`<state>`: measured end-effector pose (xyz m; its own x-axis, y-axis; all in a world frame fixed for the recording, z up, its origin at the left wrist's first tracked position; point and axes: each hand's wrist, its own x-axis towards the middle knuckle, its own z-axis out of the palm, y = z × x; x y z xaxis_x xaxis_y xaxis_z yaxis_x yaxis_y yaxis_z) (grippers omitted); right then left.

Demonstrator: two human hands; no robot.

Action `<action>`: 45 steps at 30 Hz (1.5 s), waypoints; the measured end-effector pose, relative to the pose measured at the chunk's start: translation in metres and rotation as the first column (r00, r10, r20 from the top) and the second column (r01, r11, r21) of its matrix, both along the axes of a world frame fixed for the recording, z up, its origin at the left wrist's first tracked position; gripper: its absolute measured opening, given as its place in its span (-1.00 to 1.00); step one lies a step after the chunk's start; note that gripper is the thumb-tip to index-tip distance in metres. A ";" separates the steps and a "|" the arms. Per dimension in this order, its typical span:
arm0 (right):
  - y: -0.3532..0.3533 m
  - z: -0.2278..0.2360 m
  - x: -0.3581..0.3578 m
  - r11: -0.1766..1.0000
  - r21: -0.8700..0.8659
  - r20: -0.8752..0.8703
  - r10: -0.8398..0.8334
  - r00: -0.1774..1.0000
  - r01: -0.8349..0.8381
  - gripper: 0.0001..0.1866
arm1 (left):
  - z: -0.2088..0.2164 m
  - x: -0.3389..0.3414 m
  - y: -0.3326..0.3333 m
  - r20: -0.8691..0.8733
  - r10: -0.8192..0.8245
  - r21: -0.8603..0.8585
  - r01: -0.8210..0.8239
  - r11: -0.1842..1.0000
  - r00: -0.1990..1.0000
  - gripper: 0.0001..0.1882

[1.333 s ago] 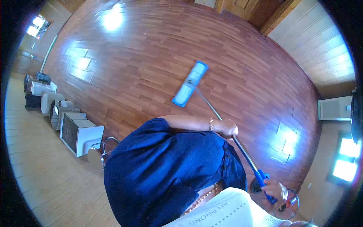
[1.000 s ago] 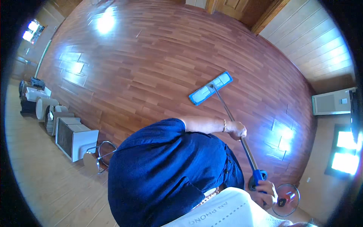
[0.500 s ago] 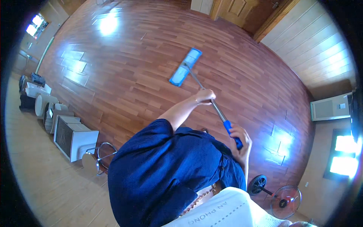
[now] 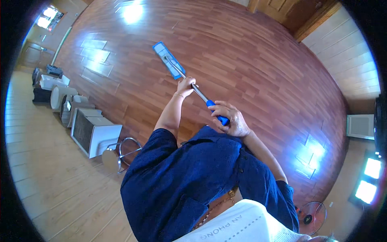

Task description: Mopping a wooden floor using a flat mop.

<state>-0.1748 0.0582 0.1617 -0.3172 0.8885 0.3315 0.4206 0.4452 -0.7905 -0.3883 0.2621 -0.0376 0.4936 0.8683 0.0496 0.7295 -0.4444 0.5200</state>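
Observation:
A flat mop (image 4: 169, 60) with a blue-edged rectangular pad lies on the wooden floor ahead of me, left of the middle. Its metal pole slants down and right to a blue grip (image 4: 222, 120). My left hand (image 4: 186, 86) is closed round the metal pole, a thin bracelet on that wrist. Higher on the handle, close to my body, my right hand (image 4: 234, 121) wraps over the blue grip at the pole's end. Both arms come out of dark blue short sleeves.
Along the left stand a white cabinet (image 4: 107, 139), a round stool (image 4: 111, 160) with metal legs, and several bins and boxes (image 4: 60, 97). A fan (image 4: 313, 218) stands at lower right. A wooden door (image 4: 288, 14) is at the far right, a white box-shaped unit (image 4: 360, 126) by the right wall.
The mop pad has swung left across the floor and turned to slant the other way. Both hands have moved left with the handle, still holding it. The view has shifted too.

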 end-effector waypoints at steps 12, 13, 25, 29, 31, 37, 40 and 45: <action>0.006 0.024 -0.017 0.963 -0.124 -0.089 0.230 0.969 -0.240 -0.90 | -0.001 -0.081 -0.095 0.212 0.324 0.132 -0.356 0.925 0.922 -0.65; 0.005 0.029 -0.017 0.954 -0.134 -0.129 0.252 0.959 -0.268 -0.91 | 0.008 -0.084 -0.104 0.223 0.330 0.104 -0.359 0.928 0.917 -0.65; -0.049 0.082 0.046 0.963 -0.182 -0.194 0.163 0.967 -0.198 -0.91 | 0.038 -0.032 -0.155 0.270 0.112 0.015 -0.120 0.993 0.956 -0.58; -0.087 0.108 0.077 0.981 -0.165 -0.160 0.072 0.984 -0.098 -0.89 | 0.053 0.028 -0.158 0.302 -0.066 0.090 0.040 0.995 0.951 -0.55; -0.110 0.116 0.089 0.993 -0.118 -0.133 -0.008 0.991 -0.008 -0.88 | 0.061 0.064 -0.158 0.326 -0.165 0.139 0.125 0.982 0.931 -0.56; -0.177 0.131 0.107 0.956 -0.016 0.002 -0.292 0.956 0.292 -0.89 | 0.070 0.147 -0.158 0.405 -0.478 0.114 0.476 0.872 0.779 -0.63; -0.215 0.140 0.111 0.893 0.087 0.094 -0.449 0.888 0.442 -0.90 | 0.073 0.197 -0.174 0.318 -0.639 0.101 0.644 0.758 0.701 -0.63; -0.268 0.160 0.111 0.766 0.164 0.175 -0.643 0.746 0.621 -0.90 | 0.085 0.284 -0.211 0.356 -0.854 0.216 0.856 0.469 0.378 -0.57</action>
